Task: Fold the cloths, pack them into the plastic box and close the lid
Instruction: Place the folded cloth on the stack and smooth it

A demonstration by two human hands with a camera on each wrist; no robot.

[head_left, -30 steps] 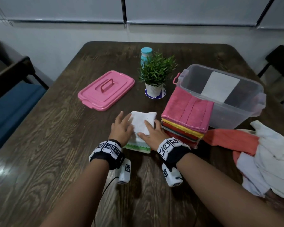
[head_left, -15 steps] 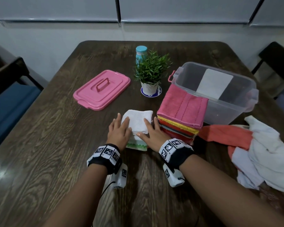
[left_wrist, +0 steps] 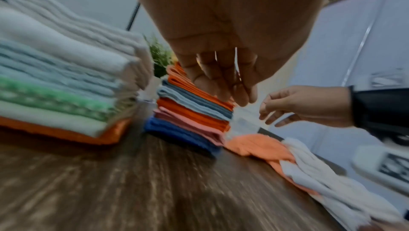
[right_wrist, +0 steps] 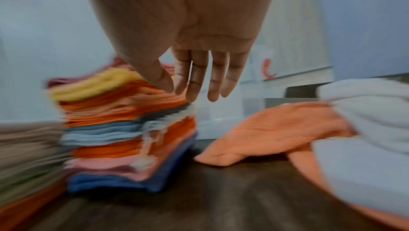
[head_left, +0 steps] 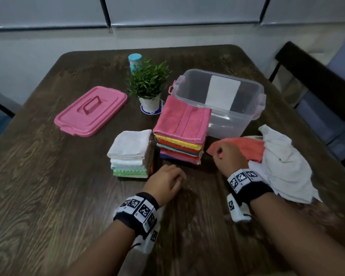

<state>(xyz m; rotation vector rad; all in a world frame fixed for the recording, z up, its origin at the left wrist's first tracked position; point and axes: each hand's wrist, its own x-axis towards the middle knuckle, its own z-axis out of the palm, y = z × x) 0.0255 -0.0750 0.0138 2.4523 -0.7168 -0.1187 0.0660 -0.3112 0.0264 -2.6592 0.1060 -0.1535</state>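
Note:
A stack of folded white and green cloths (head_left: 130,154) lies beside a taller stack of coloured cloths (head_left: 182,126) topped by a pink one. The clear plastic box (head_left: 247,108) stands open behind them, and its pink lid (head_left: 91,110) lies to the left. A loose orange cloth (head_left: 249,147) and crumpled white cloths (head_left: 285,166) lie at the right. My left hand (head_left: 165,182) hovers in front of the stacks with relaxed fingers (left_wrist: 223,86) and holds nothing. My right hand (head_left: 227,156) is over the near corner of the orange cloth (right_wrist: 272,129), its fingers (right_wrist: 199,80) hanging loose and empty.
A small potted plant (head_left: 147,86) on a coaster and a teal-capped bottle (head_left: 134,62) stand behind the stacks. The dark wooden table (head_left: 48,186) has chairs at both sides, a black one (head_left: 317,80) at the right.
Both hands have lifted off the white folded stack. The right hand has moved right to the orange cloth, and the left hand has drawn back towards me.

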